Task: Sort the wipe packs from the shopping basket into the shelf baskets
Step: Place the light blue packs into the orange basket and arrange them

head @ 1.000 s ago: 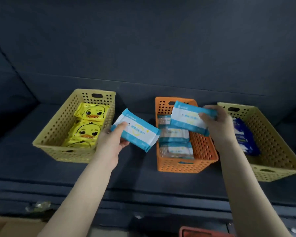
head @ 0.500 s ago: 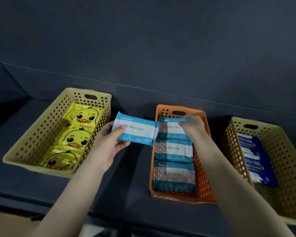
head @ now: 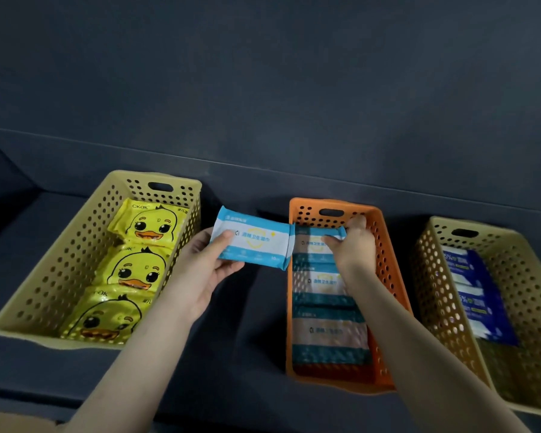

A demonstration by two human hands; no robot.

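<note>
Orange basket (head: 305, 211) now takes the blue-white wipe pack (head: 313, 242), lowered to its back end by the right hand (head: 355, 246), fingers still pinching it; the left hand (head: 205, 271) grips a second pack (head: 253, 242) just beside the rim, waiting.

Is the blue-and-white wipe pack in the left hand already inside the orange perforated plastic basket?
No: the left hand holds the blue-and-white wipe pack just left of the orange basket.

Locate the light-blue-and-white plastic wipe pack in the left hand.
Head view, centre: the left hand holds the pack between the left yellow plastic basket and the orange plastic basket.
</note>
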